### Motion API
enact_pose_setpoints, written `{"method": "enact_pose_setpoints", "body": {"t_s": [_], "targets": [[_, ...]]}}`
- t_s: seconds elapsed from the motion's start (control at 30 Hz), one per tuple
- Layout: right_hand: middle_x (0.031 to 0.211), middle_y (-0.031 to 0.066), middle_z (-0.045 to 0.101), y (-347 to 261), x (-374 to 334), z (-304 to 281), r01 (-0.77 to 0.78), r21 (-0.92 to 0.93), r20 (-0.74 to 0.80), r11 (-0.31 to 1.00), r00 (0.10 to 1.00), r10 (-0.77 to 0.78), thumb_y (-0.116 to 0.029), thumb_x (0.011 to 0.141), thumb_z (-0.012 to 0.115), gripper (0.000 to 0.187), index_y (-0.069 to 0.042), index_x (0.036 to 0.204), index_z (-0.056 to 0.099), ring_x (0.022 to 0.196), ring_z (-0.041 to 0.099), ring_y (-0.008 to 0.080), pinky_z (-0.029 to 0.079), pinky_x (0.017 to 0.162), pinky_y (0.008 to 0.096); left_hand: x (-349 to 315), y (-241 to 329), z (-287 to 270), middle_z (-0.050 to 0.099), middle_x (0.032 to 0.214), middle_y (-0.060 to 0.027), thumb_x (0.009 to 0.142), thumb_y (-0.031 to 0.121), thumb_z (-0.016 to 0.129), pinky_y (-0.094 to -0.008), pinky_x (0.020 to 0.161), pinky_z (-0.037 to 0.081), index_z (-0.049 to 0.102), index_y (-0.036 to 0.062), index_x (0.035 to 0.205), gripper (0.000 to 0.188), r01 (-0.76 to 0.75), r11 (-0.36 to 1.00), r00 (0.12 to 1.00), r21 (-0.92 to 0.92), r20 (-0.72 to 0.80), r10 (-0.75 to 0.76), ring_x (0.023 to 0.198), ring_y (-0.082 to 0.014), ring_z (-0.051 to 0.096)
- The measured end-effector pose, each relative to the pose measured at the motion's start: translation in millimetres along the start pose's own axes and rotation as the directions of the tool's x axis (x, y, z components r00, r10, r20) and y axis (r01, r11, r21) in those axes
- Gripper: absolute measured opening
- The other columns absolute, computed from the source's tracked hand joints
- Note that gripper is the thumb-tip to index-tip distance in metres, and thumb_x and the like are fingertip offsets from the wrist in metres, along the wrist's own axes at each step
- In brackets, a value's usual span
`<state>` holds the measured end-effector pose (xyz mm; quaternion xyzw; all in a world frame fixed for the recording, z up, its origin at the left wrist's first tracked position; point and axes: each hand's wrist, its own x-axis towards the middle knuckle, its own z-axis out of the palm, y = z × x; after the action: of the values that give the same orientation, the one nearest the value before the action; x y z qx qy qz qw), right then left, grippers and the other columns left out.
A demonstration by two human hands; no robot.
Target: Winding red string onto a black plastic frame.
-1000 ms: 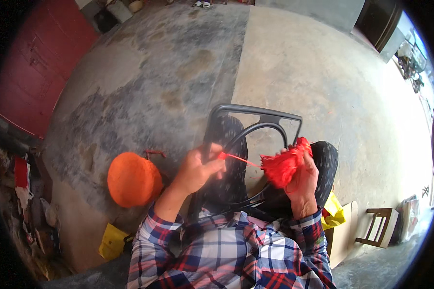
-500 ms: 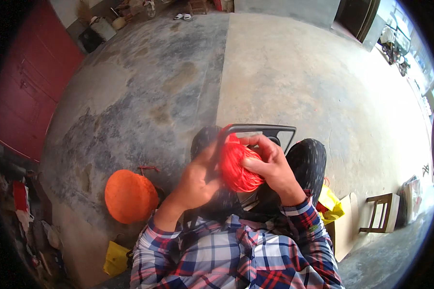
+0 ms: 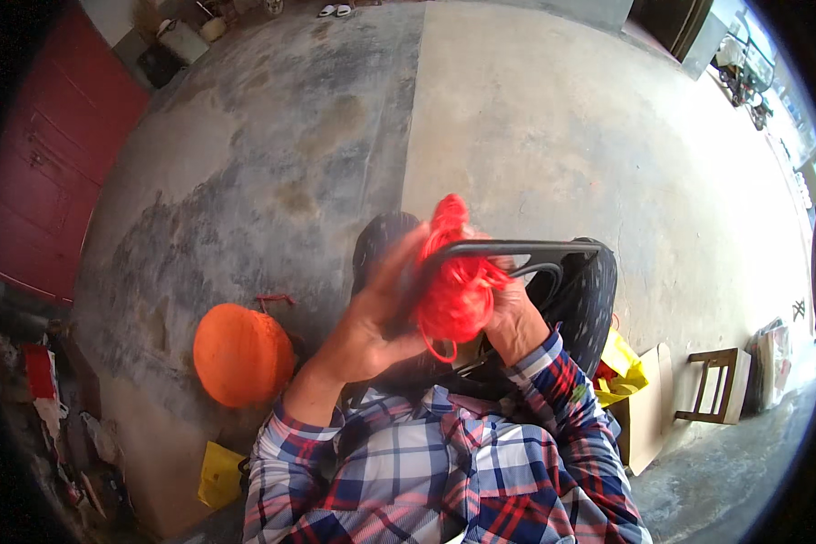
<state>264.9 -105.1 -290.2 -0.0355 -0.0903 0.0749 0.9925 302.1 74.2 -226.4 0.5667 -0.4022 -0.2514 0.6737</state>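
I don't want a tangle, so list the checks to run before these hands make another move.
1. Right hand on the red cord bundle: ok, it holds the right side.
2. Left hand grip: cannot tell, the hand is blurred and its fingertips are unclear.
3. Strands gathered in: not ok, a loose loop hangs below the bundle.
4. Bundle in plain view: not ok, the dark frame crosses in front.
5. Orange round object out of the way: ok, apart at the left.
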Motion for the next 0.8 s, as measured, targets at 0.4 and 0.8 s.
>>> {"method": "enact_pose_setpoints", "body": {"t_s": [0.4,0.8], "targets": [[0.101,0.0192,0.06,18,-76,9,0.406,-0.275,-0.047,0.872,0.9,-0.434,-0.031,0.068,0.06,0.042,0.0,0.096,0.053,0.096,0.056,0.0342,0.039,0.095,0.0511,-22,-28,-37,0.062,0.095,-0.0142,0.089,0.016,0.067,-0.0283,0.062,0.05,0.057,0.0031,0.1,0.019,0.178,0.981,0.98,-0.075,-0.074,-0.183,0.069,-0.0173,0.063],[0.082,0.0123,0.058,-14,-94,4,0.414,-0.125,-0.179,0.902,0.885,-0.431,-0.046,0.097,0.046,0.046,-0.001,0.097,0.055,0.077,0.055,0.0269,0.046,0.076,0.041,-23,-32,-53,0.061,0.073,-0.0123,0.089,0.01,0.061,-0.0289,0.055,0.048,0.052,0.0015,0.104,0.019,0.282,0.924,0.902,-0.258,-0.257,-0.347,0.057,-0.0173,0.058]]}}
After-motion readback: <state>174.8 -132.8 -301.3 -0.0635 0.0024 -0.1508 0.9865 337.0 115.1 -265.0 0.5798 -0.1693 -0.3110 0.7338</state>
